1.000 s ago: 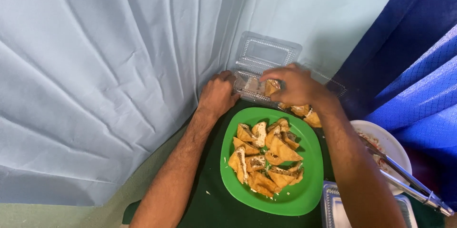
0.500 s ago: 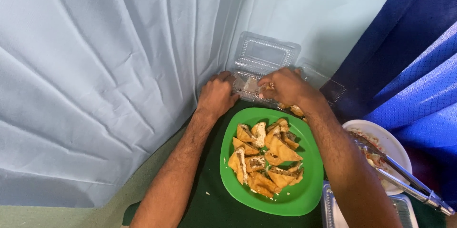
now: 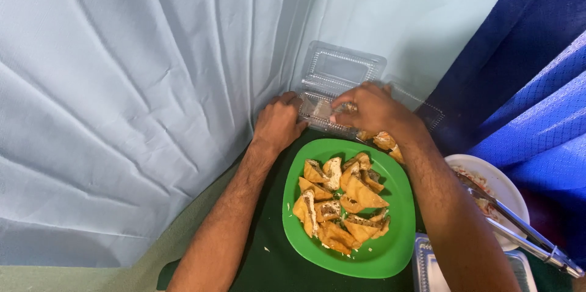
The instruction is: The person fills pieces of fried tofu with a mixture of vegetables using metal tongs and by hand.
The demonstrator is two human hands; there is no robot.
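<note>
Pale blue drapery fills the upper left. At centre, a clear clamshell box [image 3: 332, 93] is steadied by the left hand [image 3: 278, 122], fingers curled, while a fried piece is pinched into it by the right hand [image 3: 372, 109]. Many pieces are left on the green plate [image 3: 390, 249].

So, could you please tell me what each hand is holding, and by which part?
The left hand grips the clear plastic clamshell container at its tray's left edge; the right hand pinches a fried golden piece over it.
</note>
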